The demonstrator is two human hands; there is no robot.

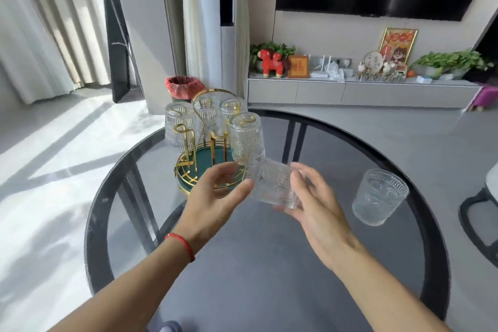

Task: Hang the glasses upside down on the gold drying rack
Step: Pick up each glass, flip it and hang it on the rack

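Smoked glass forms the round table top, where the gold wire rack on its green tray stands at the far left with four ribbed glasses inverted on its prongs. I hold a fifth embossed glass on its side, just near of the rack: my right hand is closed around it, my left hand open with fingertips at its rim. I judge the mouth must tip fully down over a free prong, avoiding the hung glass beside it; one upright glass waits right.

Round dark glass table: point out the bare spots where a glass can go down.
The round dark glass table is bare near the person, below both hands, and at the far right behind the upright ribbed clear glass. The far left is crowded by the gold drying rack with its hanging glasses.
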